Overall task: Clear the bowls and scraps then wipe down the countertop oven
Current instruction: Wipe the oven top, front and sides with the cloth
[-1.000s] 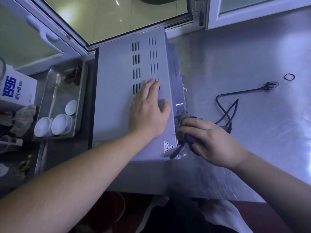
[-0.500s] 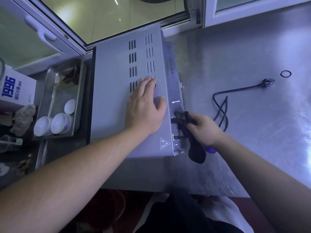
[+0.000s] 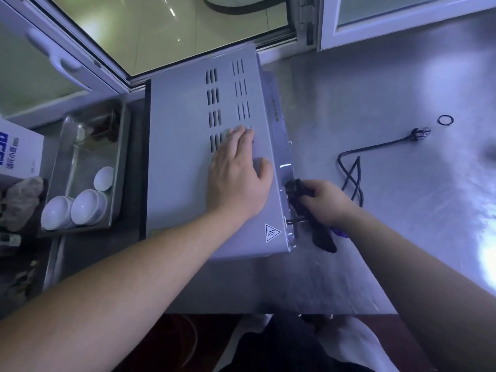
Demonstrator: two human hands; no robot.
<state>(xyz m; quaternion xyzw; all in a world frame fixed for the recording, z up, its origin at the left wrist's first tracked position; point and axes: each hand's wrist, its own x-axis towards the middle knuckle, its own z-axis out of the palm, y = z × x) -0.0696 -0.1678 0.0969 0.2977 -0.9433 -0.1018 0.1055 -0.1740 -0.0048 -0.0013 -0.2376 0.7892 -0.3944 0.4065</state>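
The grey countertop oven [image 3: 182, 162] stands on the steel counter [image 3: 375, 108] with its vented top facing me. My left hand [image 3: 237, 175] lies flat on that top, fingers spread over the vent slots. My right hand [image 3: 326, 201] grips a dark cloth [image 3: 315, 226] and presses it against the oven's right side near the front corner; a tail of the cloth hangs down onto the counter. White bowls [image 3: 77, 208] sit in a metal tray [image 3: 118, 167] to the left of the oven, with dark scraps [image 3: 106, 127] at the tray's far end.
The oven's black power cord [image 3: 354, 170] loops on the counter to the right, its plug [image 3: 420, 133] lying free beside a small black ring [image 3: 445, 120]. A white-and-blue carton [image 3: 18, 151] and crumpled paper [image 3: 21, 197] sit far left. An open window lies behind the oven.
My right hand shifted with the cloth from the oven's front right corner a little further back along its right side. My left hand stayed flat on top.
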